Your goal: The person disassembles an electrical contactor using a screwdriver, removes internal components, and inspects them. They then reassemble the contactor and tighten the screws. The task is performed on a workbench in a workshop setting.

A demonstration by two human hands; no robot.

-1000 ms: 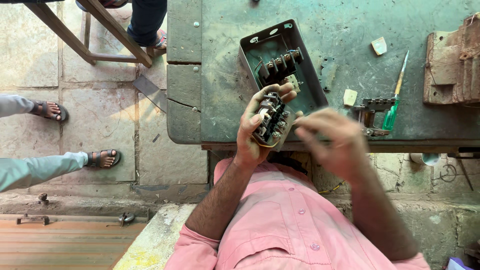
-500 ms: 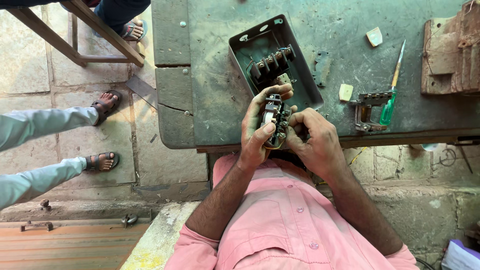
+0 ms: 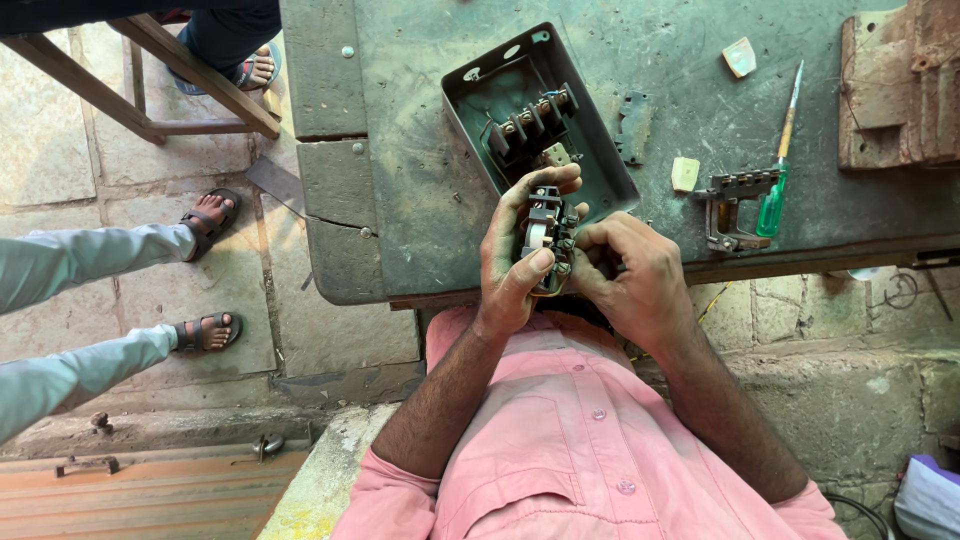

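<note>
Left hand (image 3: 512, 250) grips switch block (image 3: 547, 232) (right hand (image 3: 632, 275) touching).

Head view: the left hand (image 3: 512, 262) grips a small dark switch block (image 3: 548, 232) with metal contacts, while the right hand (image 3: 632, 272), at its 3 o'clock, pinches the block's side. At 12 o'clock, an open grey metal box (image 3: 470, 120) lies on the green workbench (image 3: 400, 200). A green-handled screwdriver (image 3: 778, 178) lies at 3 o'clock, well apart.
</note>
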